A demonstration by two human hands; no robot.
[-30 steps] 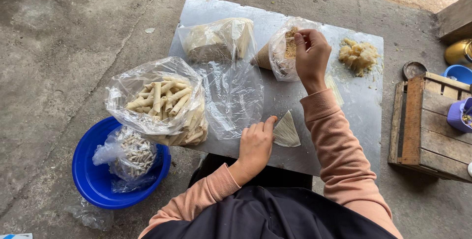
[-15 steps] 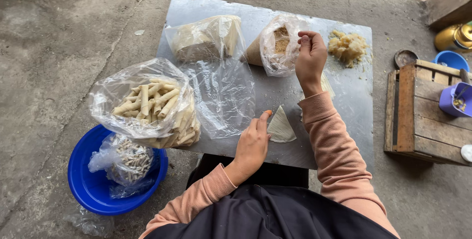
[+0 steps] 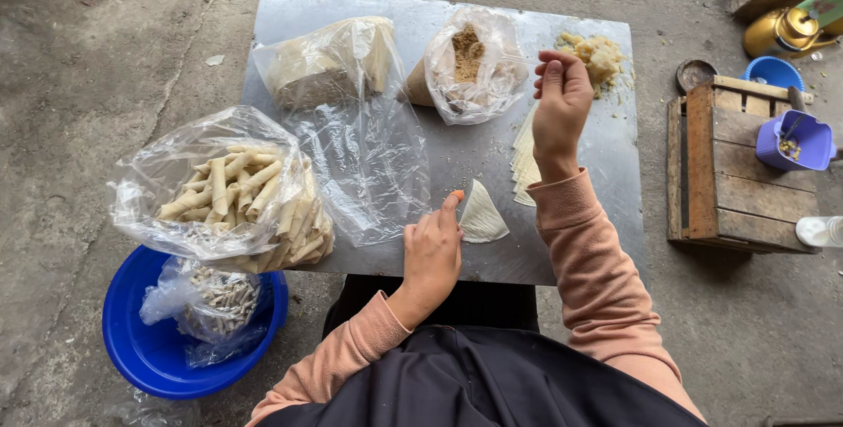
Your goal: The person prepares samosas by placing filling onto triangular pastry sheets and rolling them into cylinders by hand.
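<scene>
Rough concrete floor [image 3: 105, 67] surrounds a low metal counter [image 3: 290, 14] set in front of the seated person.

Left hand [image 3: 430, 256]: rests on the counter near its front edge, fingers loosely curled, index finger extended. The fingertip touches the left edge of a folded white wrapper [image 3: 483, 214] lying flat just beside it. The hand grips nothing.

Right hand [image 3: 560, 102]: raised above the counter, fingers pinched together on a thin spoon handle [image 3: 520, 59] that runs left into the open bag of brown crumbs [image 3: 467, 62]. Beneath its wrist lies a stack of white wrappers [image 3: 524, 168]. Beyond its fingers sits a pile of yellowish filling [image 3: 599, 56].

Left of the left hand: a sheet of clear plastic [image 3: 369, 163], then a clear bag of rolled pastry sticks [image 3: 241, 194]. Below that bag, on the floor, stands a blue basin [image 3: 140, 348] holding another plastic bag.

Right of the right hand: a wooden crate [image 3: 733, 172] carrying a purple cup [image 3: 795, 141].
</scene>
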